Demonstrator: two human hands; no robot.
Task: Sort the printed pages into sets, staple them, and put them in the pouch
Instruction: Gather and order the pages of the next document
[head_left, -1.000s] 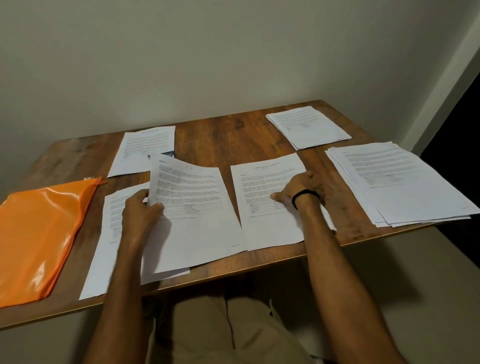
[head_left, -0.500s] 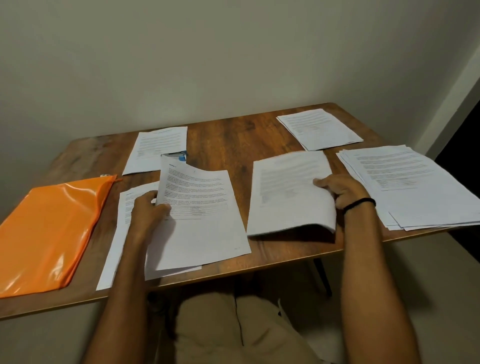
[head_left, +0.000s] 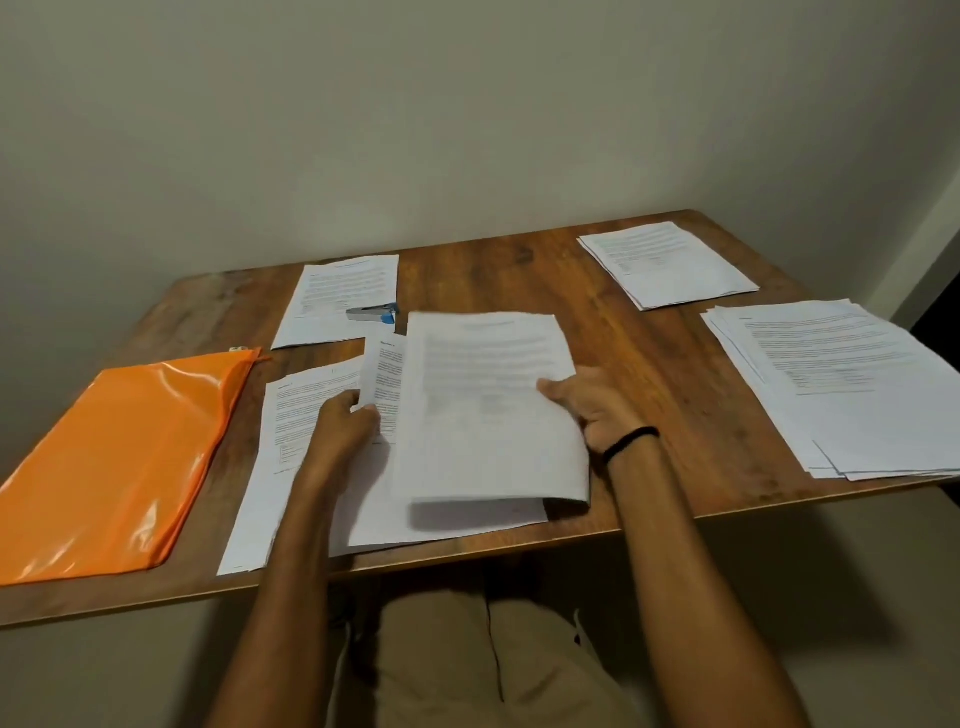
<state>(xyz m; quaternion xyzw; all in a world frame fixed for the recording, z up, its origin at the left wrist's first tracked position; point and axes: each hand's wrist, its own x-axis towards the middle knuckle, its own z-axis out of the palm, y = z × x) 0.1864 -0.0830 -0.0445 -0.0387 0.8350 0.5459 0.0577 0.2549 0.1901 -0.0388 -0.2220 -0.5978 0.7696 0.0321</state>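
Head camera: the right hand (head_left: 592, 410) gripped a page (head_left: 488, 405) by its right edge, held up above the table (head_left: 649, 374) near the front edge. It overlapped a second page (head_left: 387, 374), pinched by the left hand (head_left: 345, 431). The orange pouch (head_left: 119, 462) lay flat at the front left corner. The stapler (head_left: 371, 313) sat on a sheet (head_left: 337, 296) toward the back edge, and a big pile (head_left: 841, 384) lay along the right edge.

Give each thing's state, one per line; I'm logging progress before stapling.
orange pouch: lying flat, untouched.
stapler: lying on the far-left pages, untouched.
right hand: grips a curled set, lifted.
left hand: pinches a sheet, raised.
near-left pages: flat, partly covered.
right stack: loose, fanned out.
far-right pile: flat, squared.
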